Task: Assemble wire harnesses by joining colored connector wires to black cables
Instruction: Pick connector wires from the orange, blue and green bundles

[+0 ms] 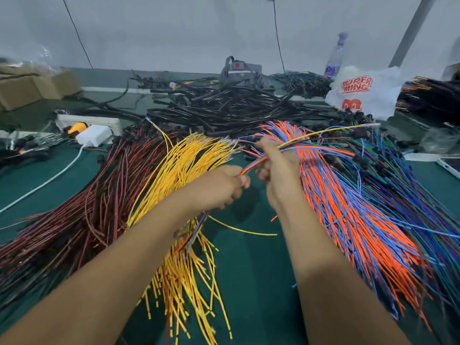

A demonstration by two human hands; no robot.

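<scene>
Left to right on the green mat (249, 270): dark red wire bundle (82, 207), yellow wire bundle (181, 170), then my hands, then the orange and blue wire bundle (348, 207) fanned out to the right. Black cables (224, 105) are heaped at the back, well apart from my hands. My left hand (224, 188) is curled round a small picked set, orange and blue strands out the top and tails hanging below the wrist. My right hand (278, 170) is curled too, pinching strands at the near edge of the orange/blue pile, with one yellow wire (336, 131) running up and right from it; motion blur, so I can't tell exactly how many it grips. Step in hand looks like gathering one wire per colour; no black cable picked yet. Next move needs ends aligned, then a reach back for a cable. Containers: cardboard boxes (29, 88) far left, contents not visible; white plastic bag (366, 90) back right, contents hidden.
</scene>
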